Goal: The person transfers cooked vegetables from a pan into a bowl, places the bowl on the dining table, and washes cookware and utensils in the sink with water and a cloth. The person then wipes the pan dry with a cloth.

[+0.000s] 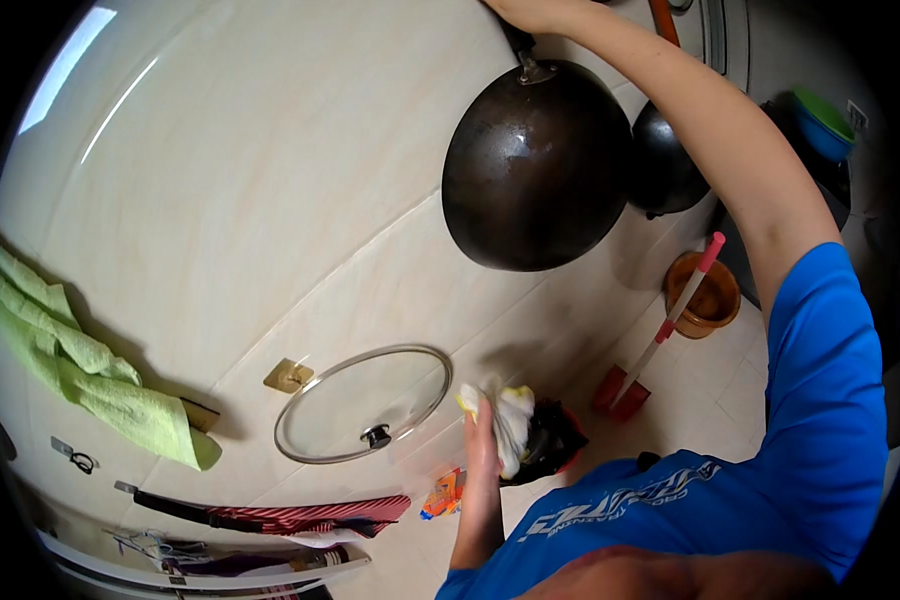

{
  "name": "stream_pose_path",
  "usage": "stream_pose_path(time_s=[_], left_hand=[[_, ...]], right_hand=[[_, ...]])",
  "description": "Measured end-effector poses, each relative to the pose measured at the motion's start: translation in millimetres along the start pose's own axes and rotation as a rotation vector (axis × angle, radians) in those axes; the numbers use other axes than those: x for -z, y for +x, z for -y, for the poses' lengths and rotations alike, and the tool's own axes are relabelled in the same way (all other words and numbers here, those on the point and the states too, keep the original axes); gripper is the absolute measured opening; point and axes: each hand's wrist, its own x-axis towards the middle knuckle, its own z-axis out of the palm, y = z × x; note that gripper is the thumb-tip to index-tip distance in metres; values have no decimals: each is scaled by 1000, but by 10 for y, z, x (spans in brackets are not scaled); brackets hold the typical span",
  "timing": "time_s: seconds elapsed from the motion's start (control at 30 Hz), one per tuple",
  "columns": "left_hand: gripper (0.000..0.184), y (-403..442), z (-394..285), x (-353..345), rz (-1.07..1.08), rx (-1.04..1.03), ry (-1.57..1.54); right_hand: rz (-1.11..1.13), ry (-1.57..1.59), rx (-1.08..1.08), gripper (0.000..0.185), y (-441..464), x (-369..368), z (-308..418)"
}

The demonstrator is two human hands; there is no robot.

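At the top edge, my right hand (520, 10) is closed at the handle of a dark wok (535, 170), its fingertips partly cut off by the frame. The wok hangs against the pale tiled wall with its rounded outer side showing. Lower down, my left hand (482, 440) holds a crumpled white cloth (511, 425) with yellow edges. A glass lid (340, 410) with a metal rim and black knob is on the wall left of that hand.
Another dark pan (660, 165) hangs beside the wok. A green towel (100, 390) and a red striped cloth (350, 512) hang at the left. On the floor are a brown pot (714, 318), a red-handled dustpan (625, 392) and a black bin bag (552, 440).
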Motion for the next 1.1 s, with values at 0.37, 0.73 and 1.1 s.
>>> stream_pose_path(time_s=[0.37, 0.73, 1.1], left_hand=[[52, 119, -488, -316, 121, -212, 70], [35, -109, -1144, -850, 34, -710, 239], [45, -474, -588, -1580, 6, -1171, 1128]], right_hand=[[-286, 115, -101, 41, -53, 161, 110], [-206, 520, 99, 45, -890, 149, 242], [-22, 1225, -268, 33, -1408, -112, 274]])
